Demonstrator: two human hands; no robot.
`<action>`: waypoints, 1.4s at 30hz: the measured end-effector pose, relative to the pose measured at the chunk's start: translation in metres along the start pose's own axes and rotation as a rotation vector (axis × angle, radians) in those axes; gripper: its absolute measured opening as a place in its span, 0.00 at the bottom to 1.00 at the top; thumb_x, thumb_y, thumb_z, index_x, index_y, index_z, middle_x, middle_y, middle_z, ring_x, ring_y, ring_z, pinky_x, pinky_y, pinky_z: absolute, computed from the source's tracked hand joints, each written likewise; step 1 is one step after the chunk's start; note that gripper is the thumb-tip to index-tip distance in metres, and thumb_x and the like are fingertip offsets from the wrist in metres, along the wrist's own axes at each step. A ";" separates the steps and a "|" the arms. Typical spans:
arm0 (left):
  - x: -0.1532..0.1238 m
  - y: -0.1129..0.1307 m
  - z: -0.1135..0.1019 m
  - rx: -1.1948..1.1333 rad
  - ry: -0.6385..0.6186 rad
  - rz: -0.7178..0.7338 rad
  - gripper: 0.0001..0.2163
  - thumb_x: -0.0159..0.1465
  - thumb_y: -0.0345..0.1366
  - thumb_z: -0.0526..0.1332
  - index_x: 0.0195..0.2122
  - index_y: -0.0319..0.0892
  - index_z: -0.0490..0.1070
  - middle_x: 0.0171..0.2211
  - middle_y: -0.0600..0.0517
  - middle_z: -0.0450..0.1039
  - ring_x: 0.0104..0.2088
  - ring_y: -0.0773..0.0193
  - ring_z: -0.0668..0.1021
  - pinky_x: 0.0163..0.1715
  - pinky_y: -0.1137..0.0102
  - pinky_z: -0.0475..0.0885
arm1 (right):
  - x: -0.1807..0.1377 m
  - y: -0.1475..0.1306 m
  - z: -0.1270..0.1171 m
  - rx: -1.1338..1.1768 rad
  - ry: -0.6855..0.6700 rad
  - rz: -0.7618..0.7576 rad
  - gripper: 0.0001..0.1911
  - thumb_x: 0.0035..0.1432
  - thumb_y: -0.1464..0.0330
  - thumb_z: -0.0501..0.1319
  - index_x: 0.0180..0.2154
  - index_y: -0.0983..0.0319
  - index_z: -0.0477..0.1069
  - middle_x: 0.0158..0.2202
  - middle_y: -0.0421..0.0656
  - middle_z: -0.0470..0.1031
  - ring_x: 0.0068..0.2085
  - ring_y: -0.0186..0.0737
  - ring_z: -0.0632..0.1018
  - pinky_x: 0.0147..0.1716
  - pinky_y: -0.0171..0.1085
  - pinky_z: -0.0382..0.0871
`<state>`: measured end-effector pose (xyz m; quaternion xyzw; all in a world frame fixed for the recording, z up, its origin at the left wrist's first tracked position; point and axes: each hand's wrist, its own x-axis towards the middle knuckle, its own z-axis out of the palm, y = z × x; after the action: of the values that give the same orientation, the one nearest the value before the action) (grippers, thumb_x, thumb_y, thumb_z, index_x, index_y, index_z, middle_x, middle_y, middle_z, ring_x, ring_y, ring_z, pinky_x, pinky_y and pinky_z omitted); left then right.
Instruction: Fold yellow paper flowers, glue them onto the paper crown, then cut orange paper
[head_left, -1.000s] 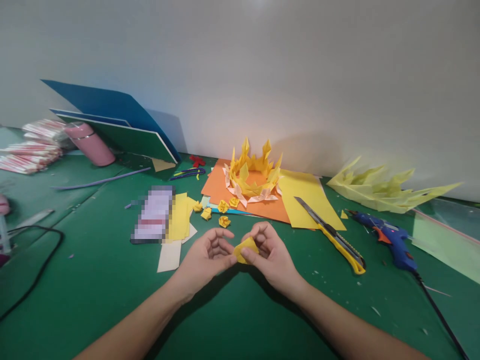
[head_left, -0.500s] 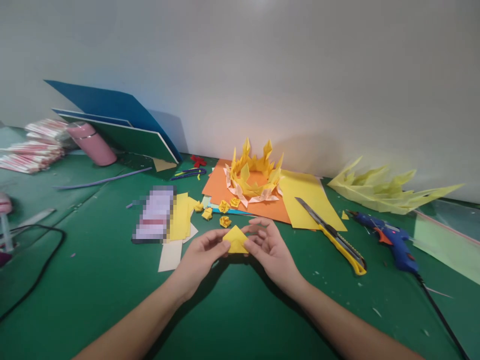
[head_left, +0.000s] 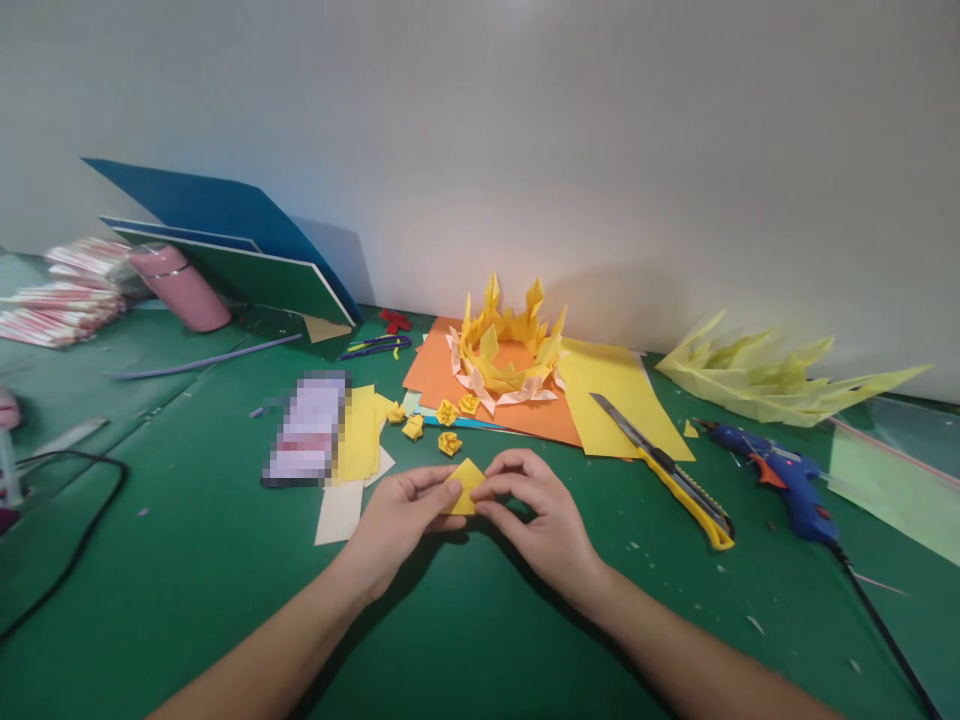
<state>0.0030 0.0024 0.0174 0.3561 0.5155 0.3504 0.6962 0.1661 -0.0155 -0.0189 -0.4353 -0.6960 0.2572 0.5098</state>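
Note:
A small folded piece of yellow paper (head_left: pixel 466 488) is held up above the green table between both hands. My left hand (head_left: pixel 409 510) pinches its left side, thumb on top and fingers underneath. My right hand (head_left: pixel 538 505) has its fingertips and thumb closed at the paper's right edge. Just beyond the hands lie several small folded yellow paper flowers (head_left: pixel 450 443). Farther back, a yellow folded-paper crown (head_left: pixel 491 350) with a pale pink lower edge stands on an orange sheet (head_left: pixel 429 362).
A yellow utility knife (head_left: pixel 675 480) with its blade out lies to the right, near a blue glue gun (head_left: pixel 787 475) with a cord. At left are a phone (head_left: pixel 309 425), yellow paper slips (head_left: pixel 360 435) and a pink bottle (head_left: pixel 184 288). A pale yellow paper piece (head_left: pixel 772 380) sits at far right.
My right thumb has come off the paper's face, and the right fingers now pinch its right edge. The left hand keeps its hold, and the paper has shifted slightly left.

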 end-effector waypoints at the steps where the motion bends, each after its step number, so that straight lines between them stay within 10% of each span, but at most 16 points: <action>1: 0.000 0.000 0.000 -0.002 0.002 -0.007 0.14 0.46 0.38 0.72 0.33 0.40 0.78 0.33 0.51 0.79 0.28 0.68 0.78 0.34 0.71 0.75 | 0.000 0.000 0.000 -0.023 -0.001 -0.022 0.05 0.54 0.73 0.63 0.32 0.56 0.75 0.35 0.41 0.69 0.38 0.38 0.73 0.38 0.39 0.70; 42: -0.009 -0.004 0.009 0.155 -0.065 0.136 0.16 0.46 0.46 0.70 0.29 0.40 0.74 0.27 0.52 0.77 0.28 0.66 0.77 0.35 0.68 0.74 | 0.000 -0.011 0.004 -0.179 0.048 -0.105 0.07 0.55 0.74 0.55 0.26 0.59 0.60 0.28 0.40 0.64 0.33 0.38 0.69 0.31 0.37 0.65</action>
<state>0.0104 -0.0087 0.0204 0.4542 0.4927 0.3445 0.6575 0.1584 -0.0205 -0.0120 -0.4480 -0.7257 0.1561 0.4982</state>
